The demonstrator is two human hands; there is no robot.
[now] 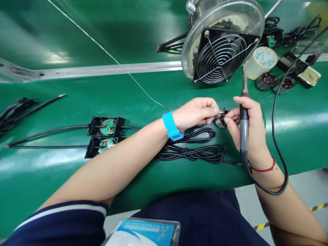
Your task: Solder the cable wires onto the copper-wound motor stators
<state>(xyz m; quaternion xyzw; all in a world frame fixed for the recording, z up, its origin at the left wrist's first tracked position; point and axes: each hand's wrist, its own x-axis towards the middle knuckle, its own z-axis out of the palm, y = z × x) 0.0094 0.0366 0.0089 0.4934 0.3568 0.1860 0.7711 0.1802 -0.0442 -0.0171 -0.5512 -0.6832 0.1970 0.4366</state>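
Observation:
My left hand (198, 112), with a blue wrist strap (171, 125), pinches the thin coloured wires (221, 112) at a small motor stator (220, 122). A soldering iron (244, 128) rests in my right hand (255, 131), its tip pointing up and away from the wires. The right thumb and a fingertip also close together at the stator's wires, so the stator is partly hidden behind the fingers. Below my left hand lie coiled black cables (194, 152), running to two open black boxes with green circuit boards (107, 126).
A fan with a wire guard (220, 63) stands beyond my hands. Right of it are a tape roll (261, 63), more stators (266, 80) and a soldering stand with a sponge (309, 76). Solder wire (138, 83) hangs down at centre. The iron's cord (274, 112) loops past my right wrist.

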